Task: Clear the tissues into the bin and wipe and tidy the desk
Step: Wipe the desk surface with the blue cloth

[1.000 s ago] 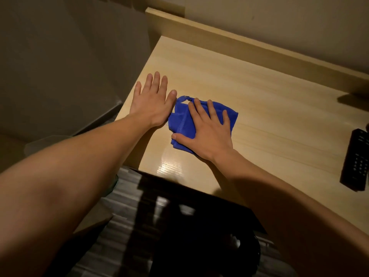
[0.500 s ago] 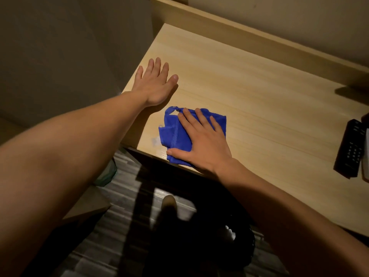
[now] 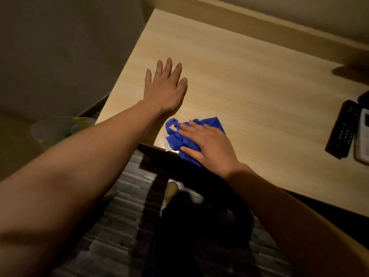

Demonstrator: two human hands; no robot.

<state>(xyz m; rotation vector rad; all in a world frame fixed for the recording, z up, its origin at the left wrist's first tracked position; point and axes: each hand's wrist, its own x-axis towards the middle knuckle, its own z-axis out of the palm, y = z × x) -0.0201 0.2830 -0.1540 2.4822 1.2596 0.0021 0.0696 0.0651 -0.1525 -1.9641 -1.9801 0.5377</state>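
A light wooden desk (image 3: 249, 80) fills the upper right of the view. My left hand (image 3: 164, 87) lies flat on it near the left edge, fingers spread, holding nothing. A crumpled blue cloth (image 3: 177, 134) sits at the desk's front edge, partly hanging over it. My right hand (image 3: 209, 144) presses down flat on the cloth and covers its right half. A dark bin (image 3: 229, 218) stands on the floor below the desk, under my right forearm; something pale shows inside it, too dim to identify.
A black remote (image 3: 342, 128) and a white remote (image 3: 363, 134) lie side by side at the desk's right edge. A translucent container (image 3: 54, 128) stands on the floor to the left. A raised back ledge (image 3: 259, 23) borders the desk. Striped flooring lies below.
My right hand has dragged the blue cloth toward the desk's front edge, where it now overhangs. My left hand has stayed flat on the desk, now farther from the cloth.
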